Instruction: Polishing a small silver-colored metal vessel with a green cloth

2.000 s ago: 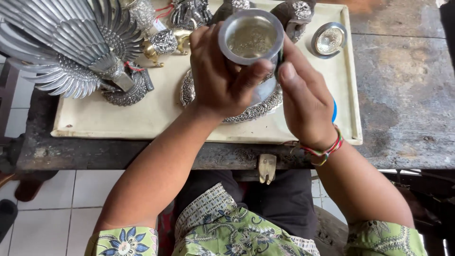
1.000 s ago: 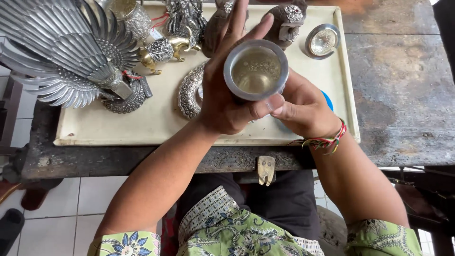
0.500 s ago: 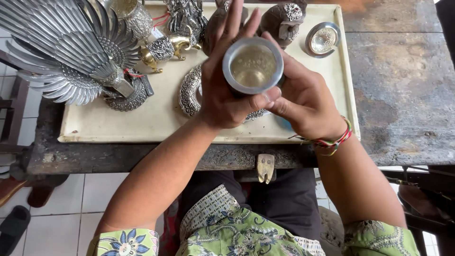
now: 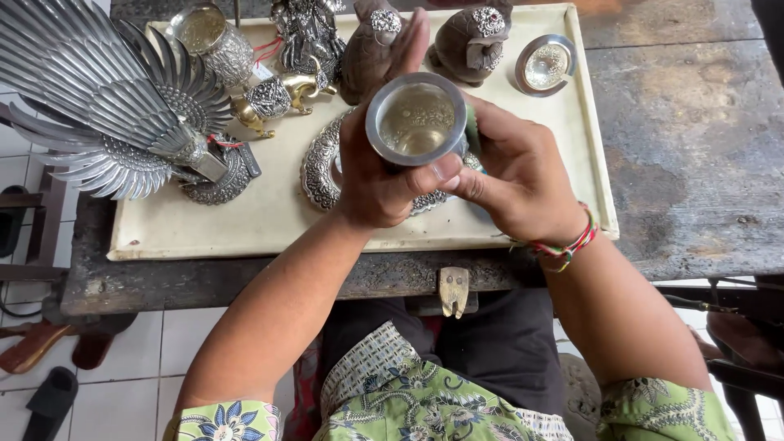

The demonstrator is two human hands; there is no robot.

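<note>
You hold a silver cup (image 4: 416, 121) up over the tray (image 4: 269, 220), left hand (image 4: 384, 175) and right hand (image 4: 514, 175) both clamped around it, inspecting its inside

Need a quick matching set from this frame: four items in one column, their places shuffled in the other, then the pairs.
Things:
1. round silver metal cup
2. large silver fan-winged bird figure
3. small shallow round silver dish
4. ornate oval silver ring-shaped piece

Places:
A. far right corner of the cream rectangular tray
B. flat on the tray, partly under the hands
C. left end of the tray, wings overhanging its edge
D. held up between the left hand and right hand

Pairs: 1-D, 2-C, 3-A, 4-B
</note>
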